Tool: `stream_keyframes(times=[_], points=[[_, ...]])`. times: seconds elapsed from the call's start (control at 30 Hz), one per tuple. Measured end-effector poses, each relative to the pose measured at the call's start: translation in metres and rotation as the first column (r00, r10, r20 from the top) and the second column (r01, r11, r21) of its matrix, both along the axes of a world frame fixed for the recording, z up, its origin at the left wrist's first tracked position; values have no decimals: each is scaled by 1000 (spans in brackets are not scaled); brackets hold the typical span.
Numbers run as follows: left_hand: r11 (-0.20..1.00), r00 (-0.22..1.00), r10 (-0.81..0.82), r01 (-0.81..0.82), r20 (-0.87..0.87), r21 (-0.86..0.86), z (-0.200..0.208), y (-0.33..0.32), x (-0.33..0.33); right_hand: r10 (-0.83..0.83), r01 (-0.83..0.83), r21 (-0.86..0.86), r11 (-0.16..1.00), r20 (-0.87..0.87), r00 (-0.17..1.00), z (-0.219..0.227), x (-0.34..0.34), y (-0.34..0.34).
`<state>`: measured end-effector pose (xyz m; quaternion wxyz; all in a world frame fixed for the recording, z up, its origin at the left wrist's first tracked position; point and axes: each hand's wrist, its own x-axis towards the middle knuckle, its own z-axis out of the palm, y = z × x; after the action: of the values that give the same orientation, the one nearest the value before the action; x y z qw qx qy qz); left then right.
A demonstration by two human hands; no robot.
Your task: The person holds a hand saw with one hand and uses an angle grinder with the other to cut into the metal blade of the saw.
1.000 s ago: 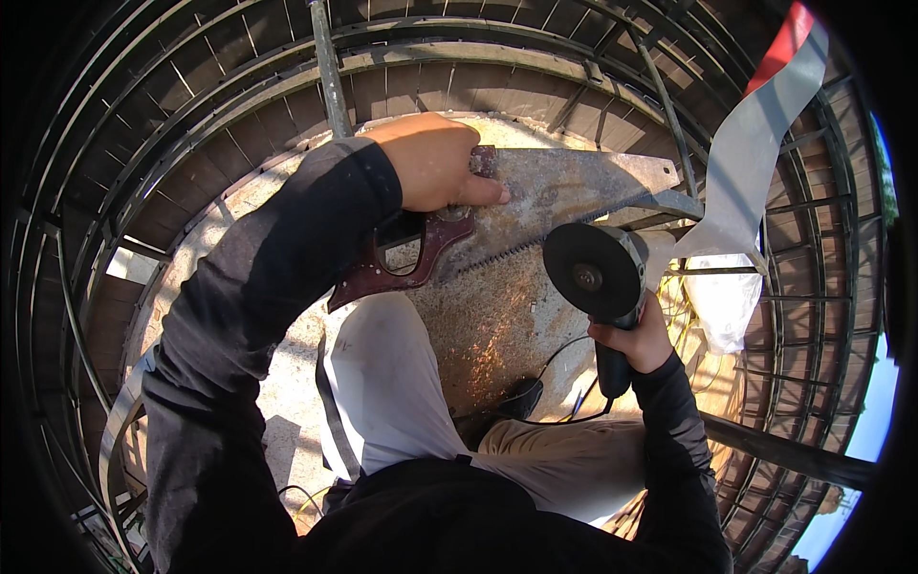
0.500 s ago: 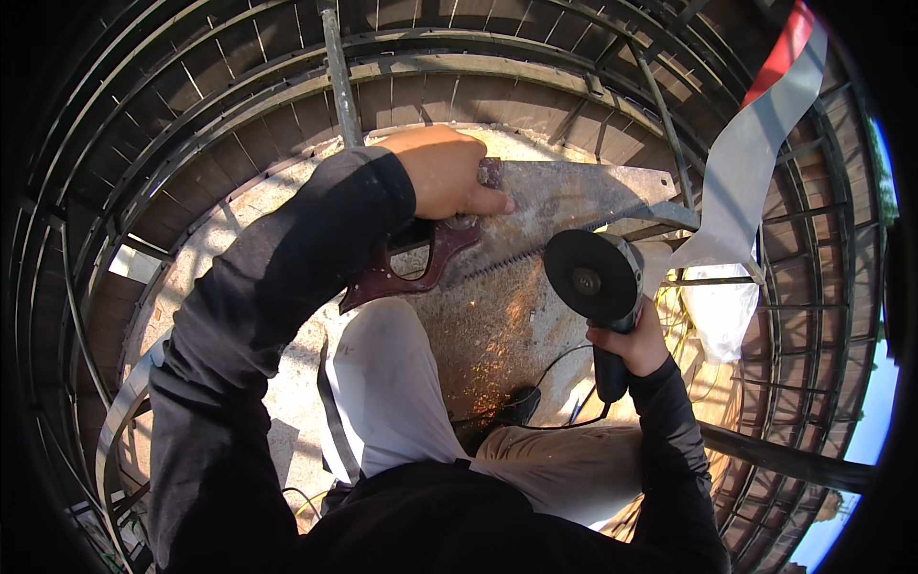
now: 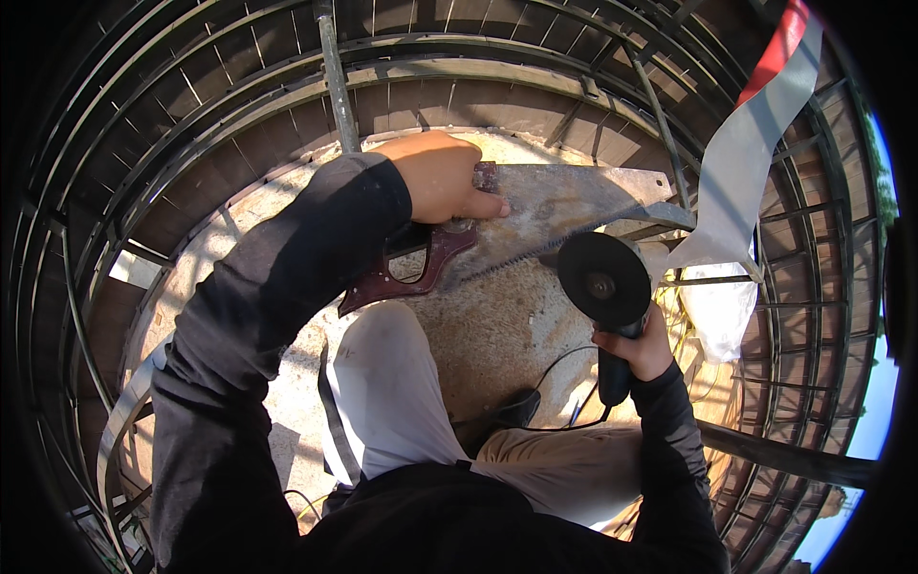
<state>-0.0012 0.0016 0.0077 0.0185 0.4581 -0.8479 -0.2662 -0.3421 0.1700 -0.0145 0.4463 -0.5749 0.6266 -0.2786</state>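
My left hand (image 3: 440,177) is closed round the handle end of a rusty handsaw (image 3: 564,196) with a dark red grip. The blade points right, its toothed edge facing down toward me. A dark cut-off disc sits on the angle grinder (image 3: 613,378), whose dark body is wrapped by the fingers of my right hand (image 3: 648,346). The disc stands just below the saw teeth, toward the blade's tip; a small gap seems to lie between them, though touching cannot be ruled out. My left knee (image 3: 382,349) is bent under the saw's handle.
Curved metal railings (image 3: 382,72) surround the pale, worn floor (image 3: 239,239). A wavy grey strip (image 3: 736,163) with a red end rises at the right, above a white plastic bag (image 3: 722,311). The grinder's black cord (image 3: 555,427) runs past my legs. A metal post (image 3: 335,77) stands beyond my left hand.
The grinder has shifted slightly right and toward me, away from the teeth. Orange sparks seen below the saw are gone. The saw has barely moved.
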Motion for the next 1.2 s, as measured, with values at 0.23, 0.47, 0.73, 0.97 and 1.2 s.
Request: stream_keyframes(times=[0.23, 0.47, 0.73, 0.97, 1.2], points=[[1000, 1000, -5, 5, -8, 5, -2, -1, 0, 11, -11, 17, 1000, 15, 1000, -4, 0, -2], [1000, 1000, -7, 7, -30, -18, -1, 0, 0, 15, -15, 16, 1000, -19, 1000, -8, -3, -3], [998, 999, -12, 10, -35, -64, -11, -3, 1, 28, -28, 25, 999, -14, 1000, -6, 2, -6], [999, 999, -22, 21, -33, -40, -8, -2, 1, 27, -27, 31, 999, -17, 999, -7, 0, -7], [999, 1000, -27, 27, -10, -33, -7, -3, 1, 35, -34, 72, 997, -17, 999, -10, -3, -8]])
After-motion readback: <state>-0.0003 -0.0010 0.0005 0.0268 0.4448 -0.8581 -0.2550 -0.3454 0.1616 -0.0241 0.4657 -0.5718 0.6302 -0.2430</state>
